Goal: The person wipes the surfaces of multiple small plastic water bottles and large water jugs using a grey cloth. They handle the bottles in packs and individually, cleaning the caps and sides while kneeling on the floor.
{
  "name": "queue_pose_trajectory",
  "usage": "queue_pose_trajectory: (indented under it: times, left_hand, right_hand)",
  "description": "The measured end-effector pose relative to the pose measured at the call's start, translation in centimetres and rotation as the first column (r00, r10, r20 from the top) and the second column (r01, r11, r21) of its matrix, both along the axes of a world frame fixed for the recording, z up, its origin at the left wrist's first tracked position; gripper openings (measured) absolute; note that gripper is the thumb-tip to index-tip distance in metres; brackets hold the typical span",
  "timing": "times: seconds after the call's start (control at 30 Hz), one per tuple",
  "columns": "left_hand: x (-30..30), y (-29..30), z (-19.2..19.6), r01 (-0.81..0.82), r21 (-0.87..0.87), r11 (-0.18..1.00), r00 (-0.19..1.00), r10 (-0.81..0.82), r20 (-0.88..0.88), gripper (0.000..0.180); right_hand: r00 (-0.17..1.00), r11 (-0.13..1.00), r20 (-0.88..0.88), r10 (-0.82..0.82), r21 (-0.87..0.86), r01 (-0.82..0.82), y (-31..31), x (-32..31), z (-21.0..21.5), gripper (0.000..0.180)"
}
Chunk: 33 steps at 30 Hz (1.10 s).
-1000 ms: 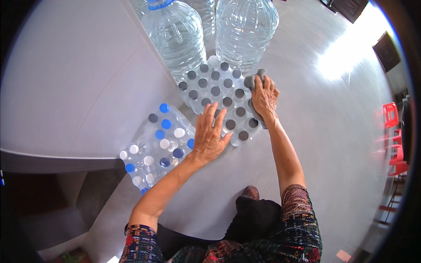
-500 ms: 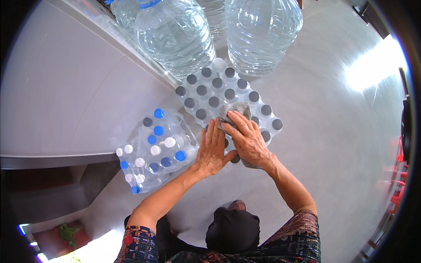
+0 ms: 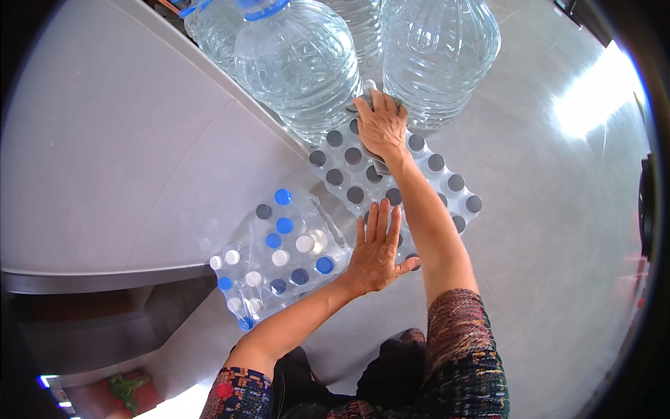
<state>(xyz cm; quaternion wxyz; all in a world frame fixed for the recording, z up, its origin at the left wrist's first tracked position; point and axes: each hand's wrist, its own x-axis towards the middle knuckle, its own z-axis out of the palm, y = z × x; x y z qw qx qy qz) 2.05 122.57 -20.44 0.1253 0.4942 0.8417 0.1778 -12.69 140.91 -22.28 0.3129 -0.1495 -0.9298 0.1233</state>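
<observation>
A shrink-wrapped pack of bottles with dark grey caps stands on the floor in front of me. My right hand reaches to its far corner and presses a grey cloth onto the bottle tops, fingers bent over the cloth. Most of the cloth is hidden beneath that hand. Over the near part of the pack lies my left hand, palm down, fingers stretched out and thumb apart, holding nothing. A second, looser plastic-wrapped pack of bottles with blue, white and dark caps is left of my left hand.
Large clear water jugs stand just beyond the pack, with another jug at its far right. A pale smooth panel runs along the left side. Grey floor extends to the right.
My right hand has slid the cloth away from me to the pack's far corner. My left hand's thumb has spread wider. The whole view has shifted slightly.
</observation>
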Motion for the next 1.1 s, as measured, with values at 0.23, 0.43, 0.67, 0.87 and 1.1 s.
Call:
queue_pose_trajectory:
  times: [0.23,0.43,0.67,0.87,1.1]
  left_hand:
    - [-0.8,-0.9,0.1,0.012,0.012,1.0,0.999,-0.013,0.029,0.096]
    - [-4.0,-4.8,6.1,0.229,0.034,0.973,0.965,-0.232,0.123,0.044]
    - [-4.1,-7.5,4.4,0.073,0.175,0.982,0.992,-0.053,-0.115,0.041]
    - [-4.0,-9.9,3.3,0.11,-0.039,0.993,0.985,-0.114,-0.133,0.049]
    - [-4.3,-11.1,2.3,0.124,-0.051,0.991,0.987,-0.129,-0.1,0.052]
  right_hand:
    - [0.932,0.941,0.142,0.334,0.009,-0.338,-1.0,8.3,1.0,0.039]
    - [0.829,0.88,0.301,0.47,-0.095,-0.465,-5.2,17.1,3.8,0.039]
    - [0.89,0.925,0.275,0.365,0.001,-0.38,-7.2,12.7,3.4,0.035]
    - [0.998,0.998,0.047,0.05,0.03,-0.051,-6.5,3.8,0.9,0.036]
    - [0.874,0.874,0.005,0.486,0.028,-0.486,-8.7,2.9,0.8,0.027]
